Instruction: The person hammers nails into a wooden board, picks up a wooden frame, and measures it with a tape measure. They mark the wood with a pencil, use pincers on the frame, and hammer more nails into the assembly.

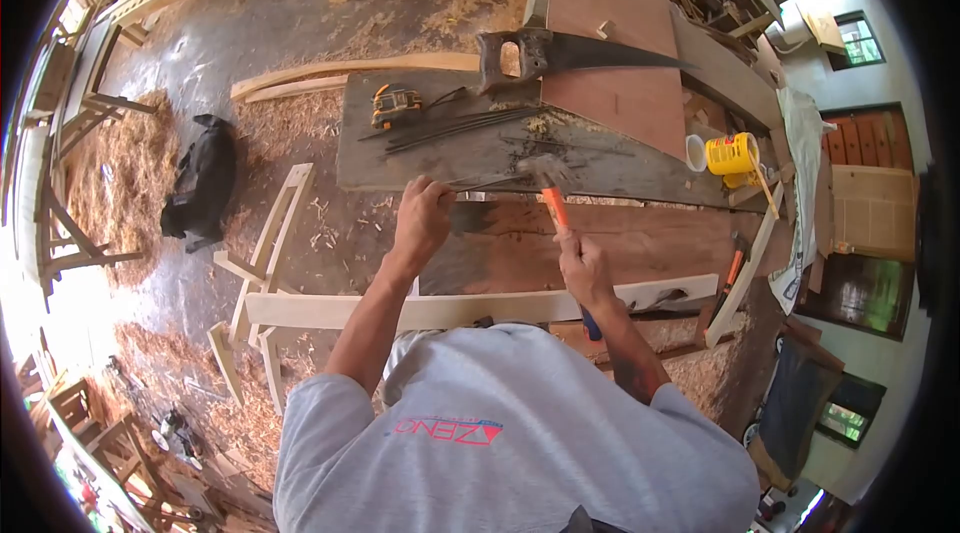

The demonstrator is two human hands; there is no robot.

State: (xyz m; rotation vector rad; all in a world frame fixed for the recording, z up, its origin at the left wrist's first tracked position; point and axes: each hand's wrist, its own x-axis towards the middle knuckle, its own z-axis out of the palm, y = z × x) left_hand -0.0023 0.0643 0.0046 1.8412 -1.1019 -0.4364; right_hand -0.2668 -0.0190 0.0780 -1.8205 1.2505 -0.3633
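My left hand (425, 208) is closed on a thin dark rod (485, 182) that lies over the near edge of a grey board (620, 165). In my right hand (580, 258) is the orange handle of a hammer (553, 203); its head is blurred, close to the rod's right end. Several more thin dark rods (440, 131) rest on the board, in front of my left hand. Behind them are a tape measure (396, 107) and a handsaw (515, 58), whose blade reaches over a reddish panel (615, 43).
A pale plank (480, 309) crosses just before my body. On the right stand a yellow container (733, 155) and a narrow wooden piece (745, 268). A wooden frame (270, 243) and a black dog (203, 178) are at the left. Shavings cover parts of the floor.
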